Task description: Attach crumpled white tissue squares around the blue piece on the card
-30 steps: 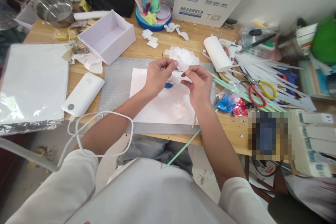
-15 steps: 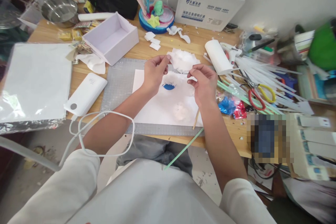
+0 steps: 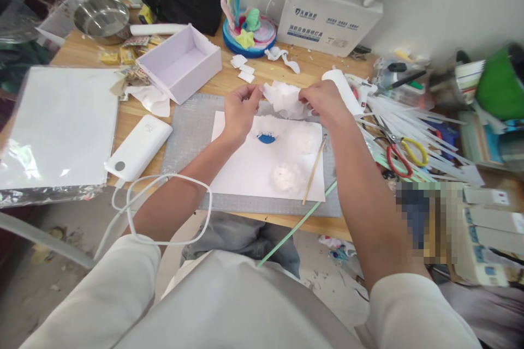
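Observation:
Crumpled white tissue-like material [image 3: 283, 98] lies at the far edge of the grey cutting mat [image 3: 190, 120]. My left hand [image 3: 241, 112] is closed in a pinch, its fingertips at the tissue's left edge; what sits in them is too small to tell. At the right edge, my right hand [image 3: 325, 101] pinches the tissue, its fingertips partly hidden. Below both hands is a white paper sheet [image 3: 241, 169]. On it are a blue patch [image 3: 267, 138] edged with white bits, a round fluffy white tuft [image 3: 284, 176], and a thin wooden stick [image 3: 314, 170].
A white power bank [image 3: 139, 147] with a looping cable [image 3: 210, 202] is at left, near a lilac open box [image 3: 180, 65]. To the right are a white roll [image 3: 341, 90], scissors [image 3: 403, 152] and white strips [image 3: 417, 120]. A green strip [image 3: 295, 229] crosses the front edge.
My right hand has moved up and right onto the tissue's edge, uncovering the stick and the sheet's right side. My left hand stays pinched in about the same place. The view has shifted slightly.

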`<state>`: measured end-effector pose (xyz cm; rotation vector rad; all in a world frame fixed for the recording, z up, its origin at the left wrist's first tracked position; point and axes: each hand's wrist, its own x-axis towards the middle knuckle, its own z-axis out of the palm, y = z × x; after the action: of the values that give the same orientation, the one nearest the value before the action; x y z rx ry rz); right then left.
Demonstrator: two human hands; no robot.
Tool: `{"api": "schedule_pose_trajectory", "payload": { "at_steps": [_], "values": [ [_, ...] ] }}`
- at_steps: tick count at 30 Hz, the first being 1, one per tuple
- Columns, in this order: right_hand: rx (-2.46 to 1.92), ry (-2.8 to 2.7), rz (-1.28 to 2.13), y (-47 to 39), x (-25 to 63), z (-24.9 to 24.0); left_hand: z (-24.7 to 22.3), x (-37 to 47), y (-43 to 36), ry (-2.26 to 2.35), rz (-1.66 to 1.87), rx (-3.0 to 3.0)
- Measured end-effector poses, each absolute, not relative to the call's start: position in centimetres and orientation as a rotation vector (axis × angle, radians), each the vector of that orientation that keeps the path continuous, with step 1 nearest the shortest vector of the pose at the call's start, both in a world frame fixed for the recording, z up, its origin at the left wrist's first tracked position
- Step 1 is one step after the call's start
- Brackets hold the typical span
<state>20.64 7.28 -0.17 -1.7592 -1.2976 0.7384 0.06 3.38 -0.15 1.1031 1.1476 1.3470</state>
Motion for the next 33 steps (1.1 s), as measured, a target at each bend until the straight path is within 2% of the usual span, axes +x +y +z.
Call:
{"api": "schedule_pose_trajectory", "payload": {
  "at_steps": [3, 8, 14, 19, 28, 31, 33],
  "values": [
    [-2.045, -1.284, 0.632, 7.4, 21.3, 0.1, -0.3, 0.1, 3.3, 1.148, 1.340, 1.116],
    [-1.809, -1.323, 0.416, 4.8, 20.4, 2.4, -0.5, 0.1, 3.3, 1.152, 1.306, 1.168],
    [-1.434, -1.237, 0.988, 1.0, 16.6, 3.7, -0.3, 0.4, 2.7, 1.075, 1.252, 1.275],
    [-1.409, -1.234, 1.078, 1.1, 15.8, 3.6, -0.5, 0.5, 2.5, 1.013, 1.239, 1.335],
    [-1.668, -1.310, 0.561, 6.3, 19.9, 0.1, -0.7, 0.5, 3.3, 0.958, 1.214, 0.884],
    [-1.647, -1.345, 0.293, 5.2, 19.3, 0.6, -0.4, 0.6, 3.2, 0.916, 1.198, 0.823],
    [-1.593, -1.398, 0.280, 3.3, 17.9, 1.7, -0.2, 0.7, 3.0, 0.889, 1.203, 0.835]
  ]
}}
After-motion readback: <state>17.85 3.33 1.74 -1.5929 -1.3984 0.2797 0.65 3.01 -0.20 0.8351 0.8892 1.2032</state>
